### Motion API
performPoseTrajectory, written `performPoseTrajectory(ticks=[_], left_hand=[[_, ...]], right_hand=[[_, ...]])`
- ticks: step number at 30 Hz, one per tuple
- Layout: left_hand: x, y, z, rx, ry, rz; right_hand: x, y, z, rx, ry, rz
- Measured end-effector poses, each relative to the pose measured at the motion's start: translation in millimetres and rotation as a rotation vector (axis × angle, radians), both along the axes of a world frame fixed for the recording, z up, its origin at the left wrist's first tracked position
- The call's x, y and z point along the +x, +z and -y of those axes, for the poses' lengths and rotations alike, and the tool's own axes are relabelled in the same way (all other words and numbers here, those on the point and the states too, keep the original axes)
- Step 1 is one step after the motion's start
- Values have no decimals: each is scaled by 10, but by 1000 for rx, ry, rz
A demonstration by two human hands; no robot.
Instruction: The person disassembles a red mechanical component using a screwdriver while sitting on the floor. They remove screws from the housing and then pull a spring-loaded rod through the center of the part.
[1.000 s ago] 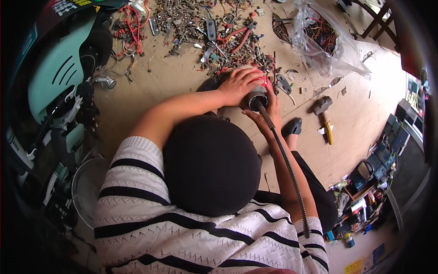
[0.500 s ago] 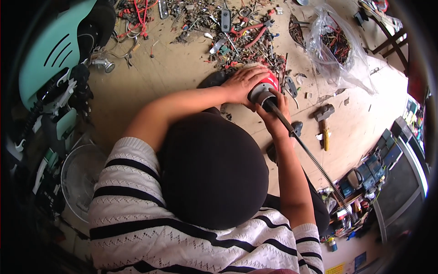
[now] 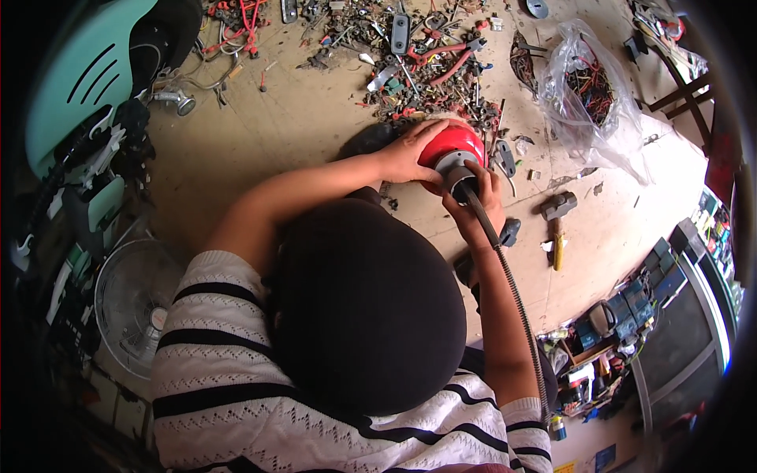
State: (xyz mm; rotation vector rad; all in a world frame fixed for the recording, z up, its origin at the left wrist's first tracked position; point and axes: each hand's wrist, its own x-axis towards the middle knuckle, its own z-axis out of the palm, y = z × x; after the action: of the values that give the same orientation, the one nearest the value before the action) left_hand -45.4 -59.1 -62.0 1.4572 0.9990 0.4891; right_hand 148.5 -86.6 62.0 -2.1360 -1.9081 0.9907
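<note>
1. Red housing [image 3: 467, 139] out front, left hand [image 3: 406, 160] clamped on its left side.
2. Right hand [image 3: 482, 211] is wrapped round the grey neck [image 3: 455, 160], so it's nearer the coiled cable [image 3: 513, 288], which runs back along my right forearm [image 3: 501, 331].
3. Scrap pile [image 3: 435, 92] just past it, lol.

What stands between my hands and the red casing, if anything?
Nothing visible: the left hand holds the red casing directly, and the right hand holds its grey collar. The coiled rod crosses the right wrist in the picture.
</note>
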Motion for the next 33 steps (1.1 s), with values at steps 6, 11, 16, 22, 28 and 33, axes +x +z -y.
performPoseTrajectory(ticks=[6, 11, 16, 22, 28, 33], left_hand=[[10, 26, -48, -55, 31, 71], [38, 98, -58, -118, 99, 84], [86, 141, -94, -155, 153, 33], [103, 209, -133, -200, 160, 12], [160, 95, -122, -251, 207, 5], [145, 53, -109, -204, 159, -24]], right_hand=[[-55, -6, -35, -10, -16, 54], [-73, 14, -70, -43, -16, 85], [-67, 62, -109, -119, -7, 86], [-32, 111, -144, -156, 51, 81], [27, 62, -98, -118, 90, 96], [43, 52, -117, -126, 136, 98]])
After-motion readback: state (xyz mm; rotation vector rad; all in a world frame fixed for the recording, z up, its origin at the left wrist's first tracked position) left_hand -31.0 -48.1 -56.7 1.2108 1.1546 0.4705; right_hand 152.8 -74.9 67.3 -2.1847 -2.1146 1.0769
